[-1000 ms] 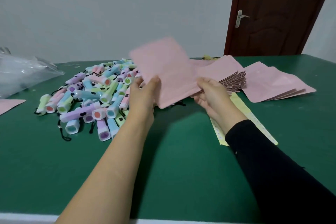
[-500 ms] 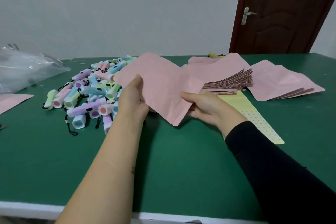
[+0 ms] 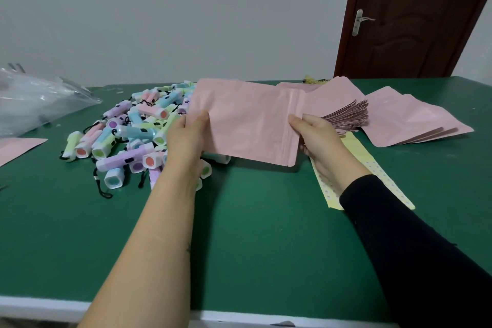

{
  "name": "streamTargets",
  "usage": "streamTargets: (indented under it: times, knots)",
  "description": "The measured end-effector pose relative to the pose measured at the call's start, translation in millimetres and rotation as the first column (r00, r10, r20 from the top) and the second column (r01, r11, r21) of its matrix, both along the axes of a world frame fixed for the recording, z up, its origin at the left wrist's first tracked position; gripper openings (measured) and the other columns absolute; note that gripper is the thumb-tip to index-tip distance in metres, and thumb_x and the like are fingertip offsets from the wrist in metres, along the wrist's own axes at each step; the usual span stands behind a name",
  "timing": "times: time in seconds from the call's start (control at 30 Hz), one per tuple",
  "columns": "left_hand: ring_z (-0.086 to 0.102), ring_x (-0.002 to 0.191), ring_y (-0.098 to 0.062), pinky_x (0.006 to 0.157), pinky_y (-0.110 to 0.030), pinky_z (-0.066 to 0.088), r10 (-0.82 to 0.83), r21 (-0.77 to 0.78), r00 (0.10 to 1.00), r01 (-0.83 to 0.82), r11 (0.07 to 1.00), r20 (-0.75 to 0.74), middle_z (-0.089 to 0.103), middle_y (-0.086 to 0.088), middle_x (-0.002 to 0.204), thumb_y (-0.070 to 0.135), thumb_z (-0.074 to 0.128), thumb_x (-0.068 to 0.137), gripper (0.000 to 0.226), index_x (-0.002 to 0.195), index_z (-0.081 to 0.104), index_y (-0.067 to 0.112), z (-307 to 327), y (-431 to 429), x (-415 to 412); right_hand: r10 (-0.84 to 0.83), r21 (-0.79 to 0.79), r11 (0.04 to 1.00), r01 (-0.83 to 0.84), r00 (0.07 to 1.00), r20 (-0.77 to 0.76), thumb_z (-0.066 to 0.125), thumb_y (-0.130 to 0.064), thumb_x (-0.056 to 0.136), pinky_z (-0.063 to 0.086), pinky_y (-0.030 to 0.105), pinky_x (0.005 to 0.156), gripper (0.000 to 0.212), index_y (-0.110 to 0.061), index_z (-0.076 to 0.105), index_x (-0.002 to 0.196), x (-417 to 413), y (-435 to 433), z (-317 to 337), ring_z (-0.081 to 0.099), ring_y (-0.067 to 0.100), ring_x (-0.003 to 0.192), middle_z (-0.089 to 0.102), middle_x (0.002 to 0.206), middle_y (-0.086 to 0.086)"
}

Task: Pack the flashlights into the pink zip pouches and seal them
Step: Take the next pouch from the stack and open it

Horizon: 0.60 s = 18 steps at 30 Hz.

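While the head view looks down across the green worktop (image 3: 253,234), one pink pouch (image 3: 247,125) hangs in the air between both hands, just above the near edge of the heap of flashlights (image 3: 127,135). The left hand (image 3: 190,138) pinches the pouch's closed end, thumb on the front face and the rest tucked behind. The right hand (image 3: 316,135) has its fingers (image 3: 298,117) clamped on the zip end, right beside the pale zip strip. Nothing is inside yet, by the flat look of it.

The job now looks like opening the mouth. Best bet: the right thumb and forefinger slide the two layers against each other at the zip until they part, while the left hand keeps the body taut. Then the left hand is close to the heap for picking one flashlight and feeding it in end first, cord tucked clear of the zip.

Behind the right hand, the fanned stack of pouches (image 3: 346,117) waits on the worktop, touching a yellow strip (image 3: 378,173).
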<state>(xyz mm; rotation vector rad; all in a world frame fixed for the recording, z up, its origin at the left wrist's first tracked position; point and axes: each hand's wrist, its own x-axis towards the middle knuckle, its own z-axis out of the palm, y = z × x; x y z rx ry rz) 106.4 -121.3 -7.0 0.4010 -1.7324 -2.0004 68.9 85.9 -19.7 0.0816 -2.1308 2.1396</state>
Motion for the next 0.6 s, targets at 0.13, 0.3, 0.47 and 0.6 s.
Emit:
streamTargets:
  times: [0.13, 0.3, 0.47, 0.6]
  knots:
    - [0.054, 0.108, -0.014, 0.08, -0.016, 0.04, 0.251, -0.182, 0.961, -0.269, 0.946, -0.119, 0.055, 0.003, 0.121, 0.018, 0.063, 0.089, 0.03, 0.114, 0.049, 0.022, 0.2, 7.3, 1.2, -0.118, -0.203, 0.975, 0.088, 0.983, -0.142, 0.062, -0.023, 0.095, 0.046, 0.055, 0.093, 0.049, 0.023, 0.048, 0.105, 9.1, -6.6, 9.9, 0.057, 0.033, 0.083, 0.051, 0.117, 0.043]
    - [0.06, 0.087, 0.001, 0.078, -0.014, 0.045, -0.132, -0.499, 0.942, -0.042, 0.866, -0.308, 0.065, 0.013, 0.094, 0.016, 0.064, 0.092, 0.012, 0.093, 0.061, 0.027, 6.0, 45.9, 10.3, -0.078, -0.237, 0.971, 0.022, 0.97, -0.232, 0.059, -0.015, 0.094, 0.046, 0.044, 0.078, 0.026, -0.011, 0.067, 0.07, 19.9, -25.0, 19.1, 0.052, 0.02, 0.081, 0.067, 0.081, 0.016]
    - [0.064, 0.089, -0.006, 0.083, -0.016, 0.05, -0.33, -0.456, 0.923, 0.21, 0.865, -0.2, 0.07, 0.001, 0.094, 0.018, 0.071, 0.089, 0.006, 0.088, 0.065, 0.018, 1.6, 57.5, 11.1, 0.12, -0.234, 0.96, -0.151, 0.983, -0.14, 0.053, -0.039, 0.084, 0.046, 0.05, 0.1, 0.039, -0.004, 0.069, 0.081, 32.2, -41.0, 19.8, 0.066, 0.033, 0.103, 0.068, 0.107, 0.027]
    - [0.067, 0.105, -0.021, 0.094, -0.034, 0.054, -0.346, -0.362, 0.927, 0.274, 0.891, -0.149, 0.07, -0.01, 0.109, 0.023, 0.075, 0.085, 0.023, 0.1, 0.063, 0.011, 0.5, 53.7, 9.9, 0.204, -0.277, 0.933, -0.227, 0.973, -0.109, 0.041, -0.023, 0.1, 0.05, 0.047, 0.092, 0.035, -0.014, 0.071, 0.086, 31.4, -39.5, 18.7, 0.064, 0.024, 0.092, 0.072, 0.1, 0.017]
